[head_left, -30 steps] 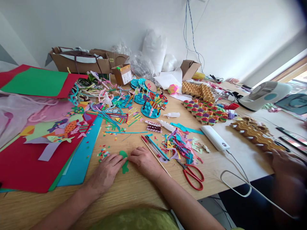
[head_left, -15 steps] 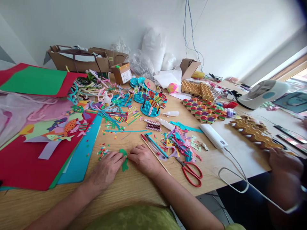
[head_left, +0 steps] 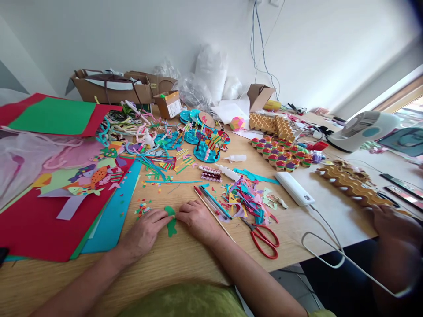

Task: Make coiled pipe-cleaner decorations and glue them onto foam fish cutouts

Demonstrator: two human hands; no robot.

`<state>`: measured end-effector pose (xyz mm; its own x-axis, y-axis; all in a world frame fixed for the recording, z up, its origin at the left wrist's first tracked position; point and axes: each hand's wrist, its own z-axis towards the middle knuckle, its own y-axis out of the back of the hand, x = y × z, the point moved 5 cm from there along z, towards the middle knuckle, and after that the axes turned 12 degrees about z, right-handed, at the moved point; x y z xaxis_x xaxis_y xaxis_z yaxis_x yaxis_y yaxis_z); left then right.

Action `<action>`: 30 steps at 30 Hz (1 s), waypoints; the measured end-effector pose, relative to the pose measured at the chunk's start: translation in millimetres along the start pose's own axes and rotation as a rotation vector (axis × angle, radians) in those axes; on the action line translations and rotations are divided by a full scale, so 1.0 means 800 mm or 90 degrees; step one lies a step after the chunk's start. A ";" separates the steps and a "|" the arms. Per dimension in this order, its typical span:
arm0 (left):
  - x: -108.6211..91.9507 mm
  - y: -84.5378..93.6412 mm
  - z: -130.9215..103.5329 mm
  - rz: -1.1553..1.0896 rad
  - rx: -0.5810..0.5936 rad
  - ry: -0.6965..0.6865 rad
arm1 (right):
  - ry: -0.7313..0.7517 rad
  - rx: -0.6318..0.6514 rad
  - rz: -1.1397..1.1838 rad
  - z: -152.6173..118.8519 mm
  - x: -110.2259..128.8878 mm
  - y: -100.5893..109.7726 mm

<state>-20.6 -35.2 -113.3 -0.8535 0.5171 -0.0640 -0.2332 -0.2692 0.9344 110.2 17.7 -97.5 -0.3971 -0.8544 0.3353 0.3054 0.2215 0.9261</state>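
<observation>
Touching the green fish cutout [head_left: 171, 227] with extended fingertips, the left hand [head_left: 145, 231] meets it flat on the bench [head_left: 185, 266], between both hands! And the right hand [head_left: 197, 222] bunches at its edge; whether either grip pinches anything, I can't tell.

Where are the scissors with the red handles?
In the head view, the scissors lie right of the right hand, just below the colourful paper scraps.

No text can be read, the label [head_left: 174, 108] on the box [head_left: 160, 107] beyond the left hand [head_left: 144, 230] being too small.
</observation>
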 end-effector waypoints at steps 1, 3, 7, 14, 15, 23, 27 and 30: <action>-0.002 0.000 0.001 0.011 -0.002 -0.002 | -0.001 0.001 0.000 0.000 0.000 0.000; -0.005 0.001 0.002 0.030 -0.004 -0.004 | -0.002 0.005 0.001 0.000 0.000 0.000; -0.010 -0.001 0.004 0.062 -0.001 -0.006 | 0.000 0.007 0.004 -0.001 0.000 -0.002; -0.005 0.003 0.006 0.033 0.023 0.014 | 0.000 0.006 -0.006 0.000 0.000 0.000; -0.002 0.004 0.006 0.007 0.029 0.020 | 0.000 0.006 -0.007 0.000 0.000 0.000; 0.001 0.006 0.005 0.006 0.014 0.011 | 0.001 0.003 -0.010 0.000 0.001 0.001; -0.005 0.003 0.006 0.038 0.014 0.006 | 0.000 0.006 -0.003 0.000 0.000 0.000; -0.010 0.002 0.008 0.067 0.020 -0.002 | 0.002 0.007 -0.004 0.000 0.000 -0.001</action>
<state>-11.7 -34.7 -109.1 -0.8714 0.4893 0.0359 -0.1272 -0.2960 0.9467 109.9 17.1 -98.5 -0.3957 -0.8573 0.3293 0.2938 0.2216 0.9298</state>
